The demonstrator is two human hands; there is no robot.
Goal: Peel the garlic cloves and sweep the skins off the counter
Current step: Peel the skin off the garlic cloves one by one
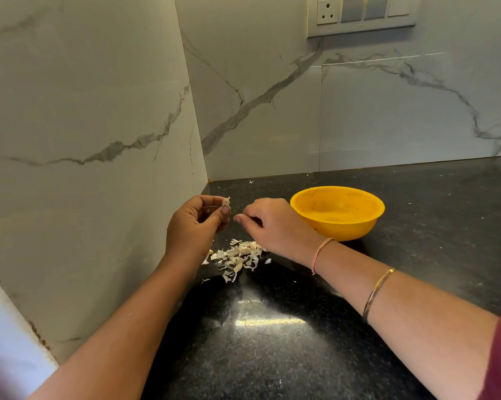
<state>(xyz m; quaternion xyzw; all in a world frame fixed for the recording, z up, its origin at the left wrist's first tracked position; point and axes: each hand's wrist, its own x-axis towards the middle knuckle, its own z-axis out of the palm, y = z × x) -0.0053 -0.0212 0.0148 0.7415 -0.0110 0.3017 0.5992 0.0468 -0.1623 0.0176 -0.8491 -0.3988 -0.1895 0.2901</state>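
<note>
My left hand is raised above the black counter and pinches a small garlic clove between thumb and fingers, its pale tip sticking up. My right hand hovers just to the right of it with curled fingers, thumb and forefinger pressed together; whether a bit of skin is between them I cannot tell. Below both hands a heap of white garlic skins and cloves lies on the counter.
A yellow plastic bowl stands on the counter to the right of my right hand. Marble walls meet in a corner right behind the hands. A socket panel is high on the back wall.
</note>
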